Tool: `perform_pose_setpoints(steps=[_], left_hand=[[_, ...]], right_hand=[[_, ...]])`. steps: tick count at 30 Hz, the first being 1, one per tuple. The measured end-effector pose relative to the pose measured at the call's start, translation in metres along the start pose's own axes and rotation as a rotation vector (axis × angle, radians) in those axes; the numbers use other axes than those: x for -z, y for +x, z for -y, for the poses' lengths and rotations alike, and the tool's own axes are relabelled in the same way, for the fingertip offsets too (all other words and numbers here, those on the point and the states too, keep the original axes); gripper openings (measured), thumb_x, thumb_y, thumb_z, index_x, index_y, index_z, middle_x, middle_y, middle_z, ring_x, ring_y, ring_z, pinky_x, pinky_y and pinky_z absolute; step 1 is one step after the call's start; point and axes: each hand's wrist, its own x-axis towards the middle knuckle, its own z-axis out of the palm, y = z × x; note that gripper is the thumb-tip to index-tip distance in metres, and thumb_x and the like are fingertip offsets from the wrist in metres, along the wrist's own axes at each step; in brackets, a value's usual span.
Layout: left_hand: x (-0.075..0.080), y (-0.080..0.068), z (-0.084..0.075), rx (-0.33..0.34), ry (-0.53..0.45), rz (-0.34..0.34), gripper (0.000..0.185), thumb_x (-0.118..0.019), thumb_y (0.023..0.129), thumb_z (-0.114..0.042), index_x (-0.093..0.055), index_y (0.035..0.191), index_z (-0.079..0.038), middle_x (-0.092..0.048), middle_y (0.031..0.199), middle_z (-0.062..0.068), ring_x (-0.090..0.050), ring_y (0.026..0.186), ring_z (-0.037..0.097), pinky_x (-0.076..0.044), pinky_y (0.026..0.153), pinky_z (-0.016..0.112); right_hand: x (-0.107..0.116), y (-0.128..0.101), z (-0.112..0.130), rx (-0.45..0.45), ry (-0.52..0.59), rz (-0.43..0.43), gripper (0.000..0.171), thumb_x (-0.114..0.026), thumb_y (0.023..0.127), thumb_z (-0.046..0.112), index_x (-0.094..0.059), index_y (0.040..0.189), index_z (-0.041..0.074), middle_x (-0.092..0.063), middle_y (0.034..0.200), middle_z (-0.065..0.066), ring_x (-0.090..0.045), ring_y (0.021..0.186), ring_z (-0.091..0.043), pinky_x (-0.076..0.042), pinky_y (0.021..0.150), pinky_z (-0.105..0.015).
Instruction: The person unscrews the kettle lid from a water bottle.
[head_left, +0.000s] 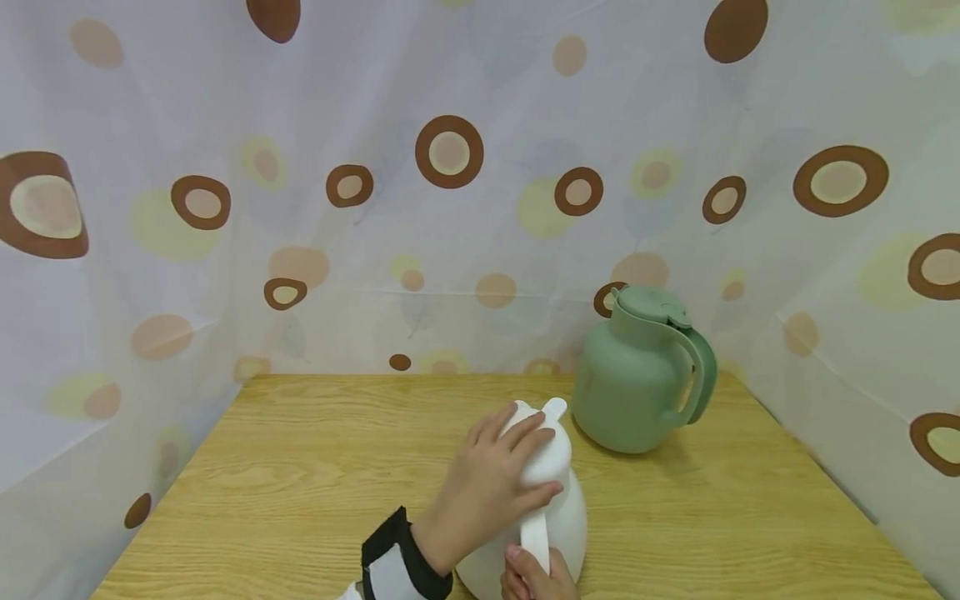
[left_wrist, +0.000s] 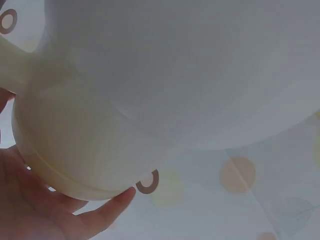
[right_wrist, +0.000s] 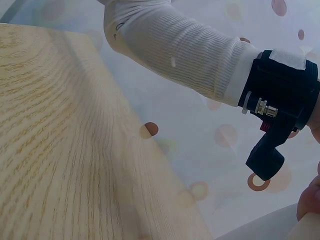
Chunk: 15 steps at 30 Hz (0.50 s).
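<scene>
A white jug (head_left: 573, 525) with a rounded body stands at the near middle of the table. My left hand (head_left: 483, 475) lies over its white lid (head_left: 553, 460), fingers spread across the top and bent over the edge. From below, the left wrist view shows those fingertips (left_wrist: 125, 196) at the lid's rim, beside the jug's pale underside. Low in the head view, my right hand (head_left: 536, 577) grips the jug's upright white handle (head_left: 535, 537), thumb along it. Only a bit of that thumb (right_wrist: 310, 200) appears at the right wrist view's edge.
Behind and to the right stands a green jug (head_left: 626, 383) with a lid and a large handle facing right. Both are on a light wooden table (head_left: 337, 467). A spotted curtain (head_left: 390, 242) encloses the back and sides. A black band (head_left: 408, 546) circles my left wrist.
</scene>
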Motion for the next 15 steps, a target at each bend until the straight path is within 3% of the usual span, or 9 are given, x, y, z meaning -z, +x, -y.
perform_pose_setpoints(steps=[2,5,11,15], left_hand=[[0.000,0.000,-0.003,0.018,0.011,0.005,0.048,-0.063,0.082,-0.049,-0.059,0.116,-0.016,-0.052,0.128,0.003,-0.042,0.121,0.030,-0.036,0.095,0.043],[0.000,-0.001,-0.001,0.010,-0.051,0.011,0.047,-0.064,0.083,-0.046,-0.058,0.118,-0.014,-0.049,0.131,0.004,-0.040,0.122,0.034,-0.035,0.095,0.048],[0.002,-0.007,0.016,-0.122,-0.250,-0.030,0.038,-0.069,0.082,-0.026,-0.059,0.115,-0.011,-0.050,0.131,0.004,-0.036,0.126,0.034,-0.029,0.100,0.050],[0.002,-0.010,0.019,-0.155,-0.224,-0.055,0.036,-0.067,0.083,-0.025,-0.060,0.115,-0.011,-0.053,0.127,0.003,-0.038,0.125,0.030,-0.026,0.103,0.043]], right_hand=[[0.000,0.000,0.000,-0.004,-0.001,-0.005,0.036,-0.031,0.092,-0.001,-0.023,0.057,-0.003,-0.014,0.046,-0.017,-0.011,0.038,-0.024,-0.007,0.035,-0.034],[-0.001,0.000,0.000,-0.008,-0.001,-0.007,0.036,-0.031,0.092,0.000,-0.023,0.057,-0.003,-0.014,0.046,-0.017,-0.011,0.038,-0.023,-0.007,0.035,-0.034],[-0.001,0.000,0.000,-0.017,-0.011,-0.006,0.038,-0.033,0.092,0.002,-0.024,0.056,-0.004,-0.014,0.046,-0.018,-0.012,0.038,-0.023,-0.007,0.035,-0.034],[-0.001,0.000,0.001,-0.017,-0.031,-0.016,0.038,-0.033,0.092,0.002,-0.023,0.055,-0.004,-0.014,0.046,-0.018,-0.013,0.038,-0.022,-0.007,0.034,-0.035]])
